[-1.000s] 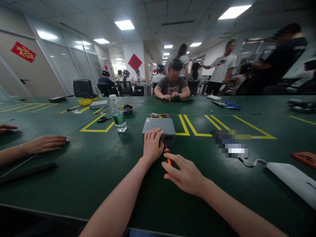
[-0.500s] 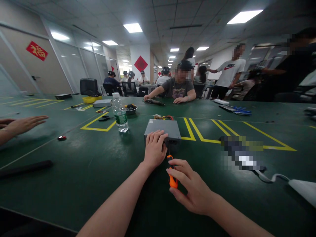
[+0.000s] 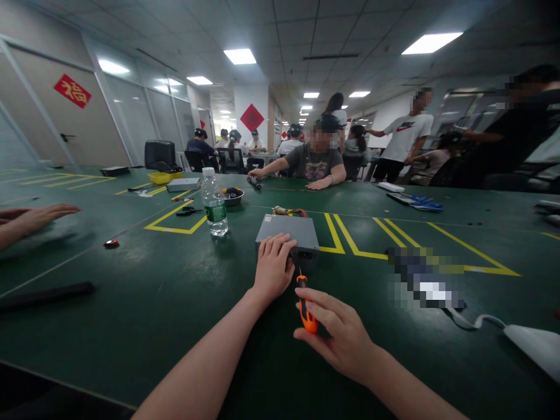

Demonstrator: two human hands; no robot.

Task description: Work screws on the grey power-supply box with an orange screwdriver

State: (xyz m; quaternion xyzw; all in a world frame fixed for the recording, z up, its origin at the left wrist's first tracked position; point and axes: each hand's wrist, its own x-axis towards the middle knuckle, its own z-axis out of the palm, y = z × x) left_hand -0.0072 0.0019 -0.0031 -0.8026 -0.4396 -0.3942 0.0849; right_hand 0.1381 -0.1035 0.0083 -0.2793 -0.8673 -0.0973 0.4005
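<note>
A grey metal computer power supply [image 3: 291,230] lies on the green table in front of me, its bundle of coloured cables [image 3: 291,212] at the far side. My left hand [image 3: 275,265] rests over its near left edge, fingers curled on the top and holding it. In my right hand [image 3: 336,326] is an orange and black screwdriver [image 3: 305,309], gripped by the handle between thumb and fingers. Its thin shaft points at the near face of the power supply, below the socket. Whether the tip touches a screw is too small to tell.
Left of the power supply stands a water bottle [image 3: 214,204], with a metal bowl [image 3: 233,196] behind it. A blurred-out device [image 3: 424,280] with a white cable lies to the right. Another person's hands [image 3: 39,221] are at the left; a co-worker [image 3: 317,154] sits opposite.
My right hand has shifted its fingers slightly on the screwdriver handle. My left hand stays on the power supply. The co-worker opposite has turned the dark tool in their hand.
</note>
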